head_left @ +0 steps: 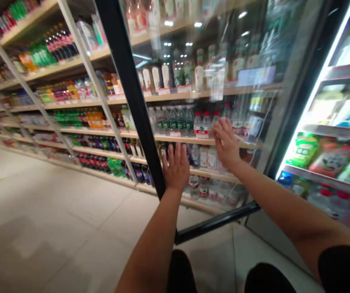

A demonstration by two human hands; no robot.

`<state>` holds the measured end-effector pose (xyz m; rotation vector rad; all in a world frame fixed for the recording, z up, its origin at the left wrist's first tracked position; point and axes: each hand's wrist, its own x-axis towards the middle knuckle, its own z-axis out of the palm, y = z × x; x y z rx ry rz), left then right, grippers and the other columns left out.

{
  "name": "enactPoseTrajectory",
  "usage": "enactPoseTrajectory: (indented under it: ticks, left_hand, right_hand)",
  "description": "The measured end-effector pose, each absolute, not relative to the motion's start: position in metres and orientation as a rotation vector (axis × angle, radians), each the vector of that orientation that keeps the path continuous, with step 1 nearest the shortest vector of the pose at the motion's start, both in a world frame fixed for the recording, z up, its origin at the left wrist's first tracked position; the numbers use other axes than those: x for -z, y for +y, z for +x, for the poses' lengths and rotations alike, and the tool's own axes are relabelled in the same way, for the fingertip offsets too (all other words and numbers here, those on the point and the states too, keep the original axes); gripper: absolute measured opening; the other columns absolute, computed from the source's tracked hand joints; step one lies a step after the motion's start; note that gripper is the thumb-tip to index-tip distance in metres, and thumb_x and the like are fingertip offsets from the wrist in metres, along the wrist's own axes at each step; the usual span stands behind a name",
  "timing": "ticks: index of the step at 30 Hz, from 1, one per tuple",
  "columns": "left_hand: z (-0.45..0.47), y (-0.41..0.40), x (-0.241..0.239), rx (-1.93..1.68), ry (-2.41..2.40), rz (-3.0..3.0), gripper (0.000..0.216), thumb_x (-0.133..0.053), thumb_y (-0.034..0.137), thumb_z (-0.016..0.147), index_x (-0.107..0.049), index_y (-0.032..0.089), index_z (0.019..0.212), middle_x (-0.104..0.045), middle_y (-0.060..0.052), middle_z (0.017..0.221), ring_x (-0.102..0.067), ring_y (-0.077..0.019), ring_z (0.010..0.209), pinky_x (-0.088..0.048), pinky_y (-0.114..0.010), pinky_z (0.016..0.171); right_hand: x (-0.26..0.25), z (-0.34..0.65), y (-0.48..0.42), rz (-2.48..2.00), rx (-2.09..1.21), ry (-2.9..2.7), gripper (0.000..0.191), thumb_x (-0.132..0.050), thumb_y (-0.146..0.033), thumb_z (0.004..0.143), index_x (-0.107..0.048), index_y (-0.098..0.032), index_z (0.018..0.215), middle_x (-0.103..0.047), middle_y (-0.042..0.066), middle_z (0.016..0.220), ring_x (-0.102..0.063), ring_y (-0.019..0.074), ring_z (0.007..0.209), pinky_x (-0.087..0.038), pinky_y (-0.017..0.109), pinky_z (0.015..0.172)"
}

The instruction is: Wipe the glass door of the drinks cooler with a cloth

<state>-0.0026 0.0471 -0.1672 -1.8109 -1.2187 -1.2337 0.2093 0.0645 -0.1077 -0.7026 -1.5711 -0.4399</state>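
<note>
A glass cooler door with a black frame stands swung out in front of me. My left hand lies flat against the glass beside the frame's vertical edge, fingers stretched up. Also pressed on the glass, a little higher and to the right, is my right hand with its fingers spread. Neither hand holds anything. Through the glass show store shelves of water bottles.
Long wooden shelves of soft-drink bottles run along the left. The lit cooler interior with green and red packs and bottles is at the right. Pale tiled floor spreads below left. My knees show at the bottom.
</note>
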Motion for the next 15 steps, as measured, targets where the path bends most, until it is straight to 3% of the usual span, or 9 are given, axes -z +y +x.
enactPoseTrajectory:
  ticks: [5,11,15]
  left_hand:
    - [0.001,0.041,0.164,1.214,-1.303,-1.958,0.056,-0.037,0.024,0.098,-0.027,0.024,0.153,-0.024,-0.009,0.16,-0.007,-0.0225,0.15,-0.003,-0.055,0.123]
    - [0.002,0.044,0.163,1.207,-1.293,-1.969,0.06,-0.032,0.022,0.098,-0.017,0.024,0.156,-0.021,-0.006,0.162,0.005,-0.022,0.15,0.0,-0.058,0.123]
    - [0.001,0.048,0.164,1.206,-1.274,-1.989,0.062,-0.033,0.021,0.098,-0.013,0.024,0.156,-0.02,-0.006,0.163,0.007,-0.0223,0.15,0.0,-0.059,0.123]
  right_hand:
    - [0.124,0.2,0.053,-0.63,0.463,-1.834,0.029,-0.044,-0.025,0.099,-0.066,-0.029,0.118,-0.055,-0.001,0.145,-0.034,0.0194,0.147,-0.033,0.053,0.12]
    - [0.088,0.187,0.066,-0.709,0.659,-1.623,0.036,-0.034,-0.028,0.103,-0.058,-0.022,0.128,-0.042,0.004,0.155,-0.022,0.0179,0.151,-0.024,0.049,0.123]
    - [0.098,0.174,0.064,-0.705,0.682,-1.787,0.032,-0.039,-0.024,0.101,-0.061,-0.025,0.124,-0.047,0.002,0.151,-0.023,0.0155,0.151,-0.026,0.044,0.123]
